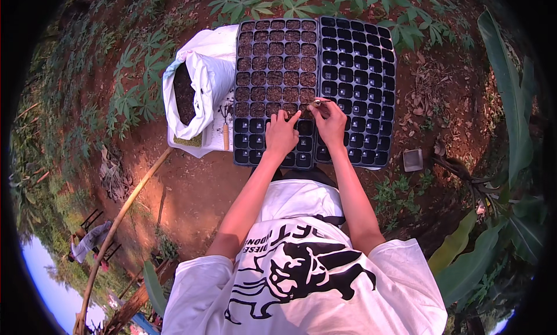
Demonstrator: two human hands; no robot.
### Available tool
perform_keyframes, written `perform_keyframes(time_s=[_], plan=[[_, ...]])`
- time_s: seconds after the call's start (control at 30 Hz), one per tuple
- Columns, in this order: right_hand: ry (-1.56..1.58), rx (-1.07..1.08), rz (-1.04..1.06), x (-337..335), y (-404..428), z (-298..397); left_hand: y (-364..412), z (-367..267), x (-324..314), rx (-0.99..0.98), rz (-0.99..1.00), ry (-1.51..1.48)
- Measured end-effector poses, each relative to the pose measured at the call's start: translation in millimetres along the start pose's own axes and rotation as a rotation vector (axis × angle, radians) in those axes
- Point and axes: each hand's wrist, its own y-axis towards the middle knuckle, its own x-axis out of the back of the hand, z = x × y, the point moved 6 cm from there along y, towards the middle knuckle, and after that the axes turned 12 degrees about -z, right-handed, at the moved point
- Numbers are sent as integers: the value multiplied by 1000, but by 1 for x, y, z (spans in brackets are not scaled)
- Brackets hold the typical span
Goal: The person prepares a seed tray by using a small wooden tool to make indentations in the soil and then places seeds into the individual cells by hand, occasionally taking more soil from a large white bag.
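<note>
Two black plastic seedling trays lie side by side. In the left seedling tray (pixel 278 93), the upper rows of cells hold dark potting soil; the lower rows are mostly unfilled. Cells of the right seedling tray (pixel 357 91) show bare black bottoms. My left hand (pixel 282 134) rests over the left tray's lower rows, fingers spread, index fingertip at a soil-filled cell near the tray's right side. Just right of it, my right hand (pixel 328 120) pinches a small thin object (pixel 319 102), too small to name, above the seam between the trays.
Left of the trays, a white sack (pixel 202 91) of soil lies open by a small hand fork (pixel 226 130) with a wooden handle. A clear plastic container (pixel 412 160) sits on the ground at right. A bamboo pole (pixel 126 208) slants at left. Another person (pixel 90 243) is far off, lower left.
</note>
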Motion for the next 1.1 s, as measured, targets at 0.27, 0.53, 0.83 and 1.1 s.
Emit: perform_keyframes(time_s=[0.27,0.53,0.83,1.1], plan=[[-42,47,61,-7,1,10,-2,0,2,19,-22,-21],[-79,53,123,-17,-3,8,-3,7,8,55,-49,-39],[-43,110,98,-21,-8,16,-7,16,11,96,-61,-75],[-68,86,119,-19,-16,18,-7,23,17,89,-124,-67]])
